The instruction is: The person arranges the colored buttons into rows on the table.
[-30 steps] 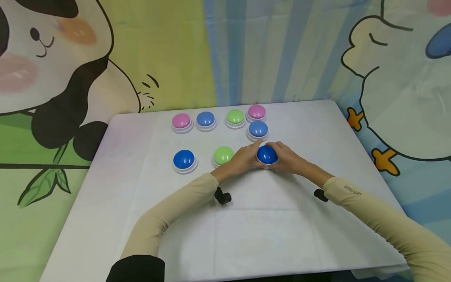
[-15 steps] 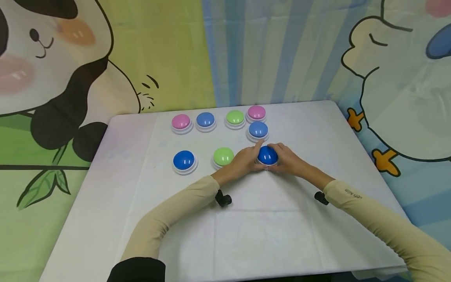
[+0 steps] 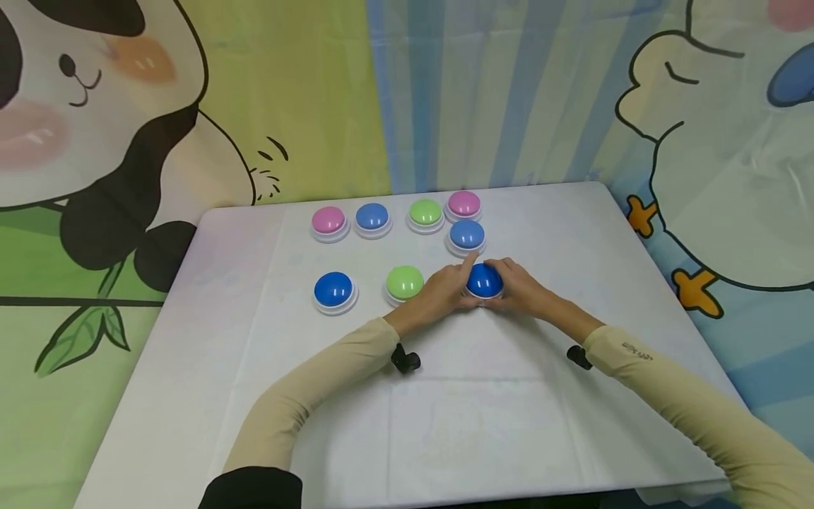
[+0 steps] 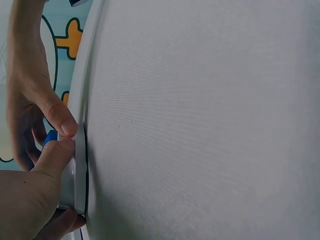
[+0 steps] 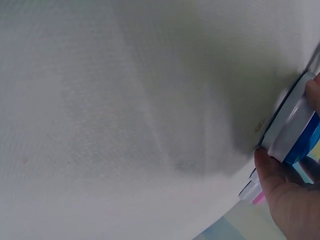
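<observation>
A round push button with a dark blue dome [image 3: 485, 280] and a white base stands on the white table, right of the middle. My left hand [image 3: 445, 288] grips its left side, my right hand [image 3: 518, 286] its right side. Both thumbs meet at the near side of the white base [image 4: 80, 172] in the left wrist view, and the fingers reach round behind. The right wrist view shows the right thumb [image 5: 270, 170] at the base's lower edge. Just beyond the held button is a lighter blue button [image 3: 467, 234], close to the left fingertips.
A green button [image 3: 404, 283] sits by the left wrist, with another dark blue button [image 3: 333, 289] farther left. Along the back stand a pink button [image 3: 328, 220], a blue button [image 3: 372, 216], a green button [image 3: 425, 211] and a second pink button [image 3: 464, 203]. Printed cloth [image 3: 331, 99] hangs behind.
Both hands stay on the dark blue button, which keeps its place. The left forefinger has straightened a little, pointing away from me.
</observation>
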A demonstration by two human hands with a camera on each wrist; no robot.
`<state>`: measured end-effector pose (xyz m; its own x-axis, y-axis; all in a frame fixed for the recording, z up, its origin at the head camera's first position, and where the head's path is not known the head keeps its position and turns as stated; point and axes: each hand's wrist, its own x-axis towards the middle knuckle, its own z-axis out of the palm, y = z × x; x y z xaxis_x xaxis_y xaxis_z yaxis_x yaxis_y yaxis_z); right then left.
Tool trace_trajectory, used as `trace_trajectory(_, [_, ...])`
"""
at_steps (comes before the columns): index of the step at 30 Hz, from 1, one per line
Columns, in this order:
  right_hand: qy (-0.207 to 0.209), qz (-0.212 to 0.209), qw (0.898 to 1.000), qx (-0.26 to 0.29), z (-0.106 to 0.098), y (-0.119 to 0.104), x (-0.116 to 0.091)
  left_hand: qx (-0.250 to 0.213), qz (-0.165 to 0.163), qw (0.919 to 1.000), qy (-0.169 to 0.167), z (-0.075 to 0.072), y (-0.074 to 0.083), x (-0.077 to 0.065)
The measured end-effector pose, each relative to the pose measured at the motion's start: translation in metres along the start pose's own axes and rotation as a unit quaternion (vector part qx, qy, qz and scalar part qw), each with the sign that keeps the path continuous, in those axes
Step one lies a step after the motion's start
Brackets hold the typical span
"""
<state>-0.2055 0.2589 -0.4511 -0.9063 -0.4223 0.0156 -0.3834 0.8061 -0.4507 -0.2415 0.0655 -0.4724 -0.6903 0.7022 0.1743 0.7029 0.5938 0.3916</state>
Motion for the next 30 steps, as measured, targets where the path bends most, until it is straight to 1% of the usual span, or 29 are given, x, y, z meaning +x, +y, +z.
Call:
trace_trajectory(5, [-0.001,0.009,1.000,-0.005,0.001,0.000,0.000,-0.003,0.002,1.0000,0.004,0.000,0.000,0.000])
trace_trajectory(10, [-0.008,0.018,1.000,-0.007,0.001,0.000,0.000,0.007,0.010,0.9999,0.000,0.003,-0.002,-0.001])
trace_trajectory(13, [-0.008,0.014,1.000,-0.004,0.000,0.000,-0.001,0.013,0.012,0.9998,0.001,0.003,-0.003,-0.001])
trace_trajectory(19, [0.004,-0.010,1.000,-0.003,-0.003,0.001,0.001,0.026,0.022,0.9994,0.004,0.001,-0.003,0.001])
trace_trajectory(22, [-0.003,-0.004,1.000,-0.004,-0.006,0.000,0.004,0.041,0.021,0.9989,-0.005,-0.002,-0.002,0.002])
trace_trajectory(25, [-0.033,0.018,0.999,0.000,-0.012,-0.003,0.006,0.051,0.016,0.9982,-0.027,-0.008,0.000,0.002])
trace_trajectory(27, [-0.053,0.034,0.998,0.000,-0.018,-0.006,0.008,0.044,0.009,0.9979,-0.047,-0.015,0.000,0.001])
trace_trajectory(28, [-0.058,0.041,0.997,0.002,-0.022,-0.007,0.010,0.040,0.006,0.9978,-0.053,-0.020,-0.001,0.002])
trace_trajectory(30, [-0.055,0.048,0.997,0.005,-0.032,-0.009,0.016,0.032,-0.008,0.9978,-0.057,-0.032,-0.004,0.005])
